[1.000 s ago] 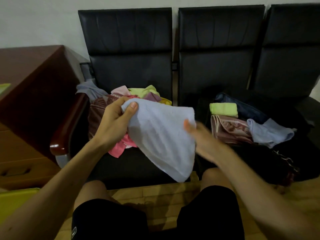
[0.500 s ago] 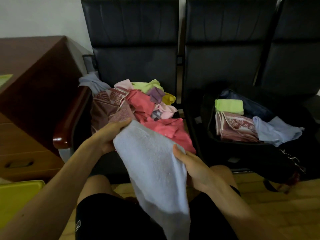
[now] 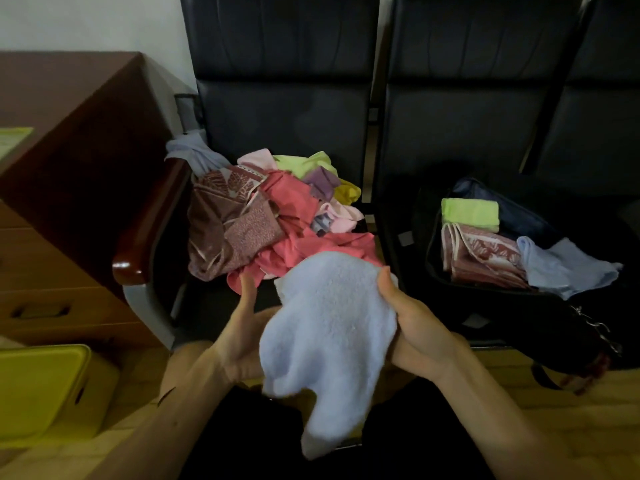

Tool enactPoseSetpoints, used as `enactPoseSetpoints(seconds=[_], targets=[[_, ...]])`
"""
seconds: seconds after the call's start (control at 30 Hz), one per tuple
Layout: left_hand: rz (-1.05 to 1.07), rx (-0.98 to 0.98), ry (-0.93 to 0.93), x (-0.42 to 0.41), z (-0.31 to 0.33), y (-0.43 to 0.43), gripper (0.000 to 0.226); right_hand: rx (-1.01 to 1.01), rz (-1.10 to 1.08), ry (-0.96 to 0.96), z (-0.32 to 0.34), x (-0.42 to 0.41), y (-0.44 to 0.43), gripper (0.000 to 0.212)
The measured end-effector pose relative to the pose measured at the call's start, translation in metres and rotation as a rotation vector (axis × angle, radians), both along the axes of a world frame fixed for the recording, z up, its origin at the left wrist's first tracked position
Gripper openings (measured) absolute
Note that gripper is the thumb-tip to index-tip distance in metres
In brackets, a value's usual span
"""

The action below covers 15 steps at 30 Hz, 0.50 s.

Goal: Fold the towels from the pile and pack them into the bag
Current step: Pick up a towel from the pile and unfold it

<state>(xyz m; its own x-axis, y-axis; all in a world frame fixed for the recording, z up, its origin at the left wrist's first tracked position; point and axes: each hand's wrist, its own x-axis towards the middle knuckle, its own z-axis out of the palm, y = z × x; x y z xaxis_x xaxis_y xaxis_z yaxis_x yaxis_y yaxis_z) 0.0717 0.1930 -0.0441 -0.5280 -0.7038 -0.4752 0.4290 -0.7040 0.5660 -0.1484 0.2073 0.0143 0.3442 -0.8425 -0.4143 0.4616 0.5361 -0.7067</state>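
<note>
Over the person's lap, a blue towel (image 3: pixel 329 334) hangs crumpled, its lower end drooping across black shorts (image 3: pixel 242 438). It hides the fingers of the left hand (image 3: pixel 239 341). Only the palm and an upright thumb show at the towel's left edge, so I cannot tell whether that hand grips it. The right hand (image 3: pixel 412 323) clamps the towel's upper right corner, fingers curled over the edge.

Behind, the pile (image 3: pixel 273 223) sits at the left end of the bench (image 3: pixel 284 116), just beyond the towel's top. The bag (image 3: pixel 519 313) lies open further right, beside the right hand, its dark sides hard to separate from the bench. Inside it are 3 pieces: a folded green towel (image 3: pixel 471 211), a folded maroon towel (image 3: pixel 485 258) and a looser blue cloth (image 3: pixel 564 268).

White tags (image 3: pixel 405 239) on the bag and a printed patch (image 3: pixel 323 223) in the pile are too blurred to read. The bench runs out of frame on the right.
</note>
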Motion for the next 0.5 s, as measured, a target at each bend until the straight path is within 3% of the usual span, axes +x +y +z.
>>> enactPoseSetpoints(seconds=[0.17,0.23,0.33,0.37,0.4,0.47,0.5], targets=[[-0.149,0.016,-0.173,0.007,0.009,0.006,0.074,0.06,-0.047,0.078,0.001,-0.002,0.001,0.053],[-0.25,-0.066,-0.242,0.006,0.009,0.004,0.072,0.089,-0.094,0.095,0.006,-0.001,0.002,0.058],[-0.117,-0.151,-0.287,0.003,0.008,-0.002,0.056,0.118,-0.18,0.026,0.001,0.003,0.001,0.076],[-0.044,-0.151,-0.286,0.001,0.008,-0.005,0.054,0.137,-0.25,0.042,-0.008,0.0,0.007,0.073],[0.027,-0.15,-0.303,-0.001,0.01,-0.007,0.049,0.127,-0.398,0.227,-0.019,0.004,0.009,0.056],[0.141,-0.192,-0.424,-0.002,0.011,-0.013,0.033,0.087,-0.526,0.386,-0.04,0.007,0.016,0.013],[0.178,-0.263,-0.527,-0.004,0.011,-0.016,0.028,0.163,-0.553,0.389,-0.05,0.01,0.013,0.01]])
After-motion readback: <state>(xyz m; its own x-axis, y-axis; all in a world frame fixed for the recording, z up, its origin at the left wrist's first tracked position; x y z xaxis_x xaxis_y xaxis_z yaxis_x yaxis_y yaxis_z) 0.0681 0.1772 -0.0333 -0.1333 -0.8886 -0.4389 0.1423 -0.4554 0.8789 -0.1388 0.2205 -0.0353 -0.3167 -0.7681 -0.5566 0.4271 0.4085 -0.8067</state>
